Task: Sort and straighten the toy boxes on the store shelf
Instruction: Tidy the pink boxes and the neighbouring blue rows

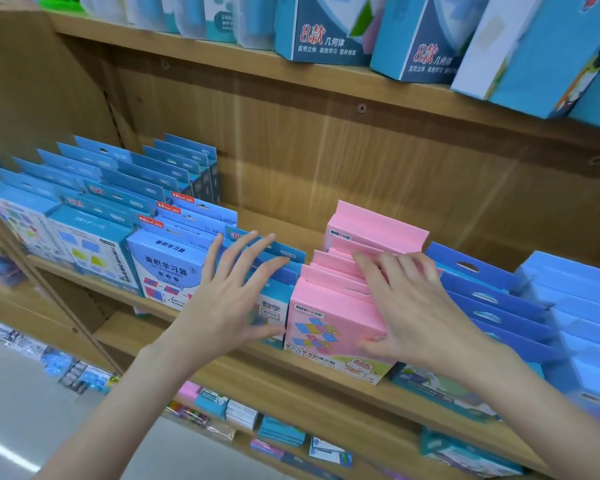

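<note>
A row of pink toy boxes (329, 313) stands on the middle wooden shelf (326, 375), one behind another, with the rearmost pink box (378, 226) rising higher. My right hand (413, 306) lies on the right side of the pink row, fingers over the box tops and thumb against the front box. My left hand (232, 292) is spread open over a row of teal boxes (274, 306) just left of the pink ones, fingertips touching their tops. Light blue boxes (167, 268) stand further left.
Dark blue boxes with hang tabs (492, 299) and pale blue boxes (575, 306) fill the shelf to the right. Tall blue boxes (326, 29) stand on the shelf above. A lower shelf holds small packs (281, 431). Grey floor shows at lower left.
</note>
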A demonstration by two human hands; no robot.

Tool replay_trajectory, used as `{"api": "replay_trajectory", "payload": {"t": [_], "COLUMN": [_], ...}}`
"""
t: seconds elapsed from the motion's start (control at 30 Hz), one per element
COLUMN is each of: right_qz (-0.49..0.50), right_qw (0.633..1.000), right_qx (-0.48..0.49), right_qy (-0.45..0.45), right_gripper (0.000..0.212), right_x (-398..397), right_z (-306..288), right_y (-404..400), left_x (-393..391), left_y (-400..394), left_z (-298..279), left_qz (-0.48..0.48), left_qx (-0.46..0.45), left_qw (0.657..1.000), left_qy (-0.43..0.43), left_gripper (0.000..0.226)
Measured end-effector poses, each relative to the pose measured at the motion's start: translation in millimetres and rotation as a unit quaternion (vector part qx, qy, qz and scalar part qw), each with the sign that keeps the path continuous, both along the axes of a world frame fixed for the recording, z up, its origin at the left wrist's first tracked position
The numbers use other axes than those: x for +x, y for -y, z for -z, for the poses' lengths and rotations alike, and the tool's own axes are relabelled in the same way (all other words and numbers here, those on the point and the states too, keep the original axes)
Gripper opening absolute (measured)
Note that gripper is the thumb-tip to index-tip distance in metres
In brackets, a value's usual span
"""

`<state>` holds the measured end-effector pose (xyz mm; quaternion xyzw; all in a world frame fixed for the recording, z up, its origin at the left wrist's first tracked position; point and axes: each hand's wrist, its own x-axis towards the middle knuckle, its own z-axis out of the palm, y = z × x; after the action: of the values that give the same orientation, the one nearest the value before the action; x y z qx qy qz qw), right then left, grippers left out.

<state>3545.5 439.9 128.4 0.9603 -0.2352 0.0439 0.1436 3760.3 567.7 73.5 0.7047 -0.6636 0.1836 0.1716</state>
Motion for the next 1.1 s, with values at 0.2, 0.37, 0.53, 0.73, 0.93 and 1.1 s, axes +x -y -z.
{"api": "replay_trajectory", "payload": {"t": [0.2, 0.37, 0.53, 0.73, 0.93, 1.1], "right_qz": [0.008, 0.003, -0.010, -0.005, 0.020, 0.030], "right_qw": [1.000, 1.000, 0.982, 0.953, 0.979, 0.986], "right_qx": [-0.005, -0.003, 0.190, 0.223, 0.165, 0.151], "right_qy": [-0.009, -0.019, -0.001, 0.207, 0.117, 0.062], "right_gripper": [0.109, 0.113, 0.104, 0.047, 0.036, 0.019], "right_x": [1.2, -2.6, -9.5, -20.3, -7.0, 4.4], "right_z": [-2.4, -1.9, -27.0, -46.4, -35.7, -37.9], "right_y": [-2.4, -2.4, -0.5, 52.2, 70.0, 73.5], "left_x": [-8.7, -17.1, -17.5, -15.5, -15.9, -18.1], "left_y": [6.9, 17.1, 20.8, 18.2, 17.8, 20.6], "left_z": [-9.9, -11.1, -11.1, -8.5, -9.0, -10.5], "left_qz": [0.055, 0.102, 0.112, 0.122, 0.124, 0.115], "left_qx": [-0.026, -0.043, -0.048, -0.044, -0.049, -0.044], "left_qw": [0.998, 0.994, 0.993, 0.991, 0.991, 0.992], "left_qy": [-0.013, -0.001, -0.010, -0.017, -0.018, -0.024], "left_gripper": [0.081, 0.080, 0.069, 0.065, 0.063, 0.064]}}
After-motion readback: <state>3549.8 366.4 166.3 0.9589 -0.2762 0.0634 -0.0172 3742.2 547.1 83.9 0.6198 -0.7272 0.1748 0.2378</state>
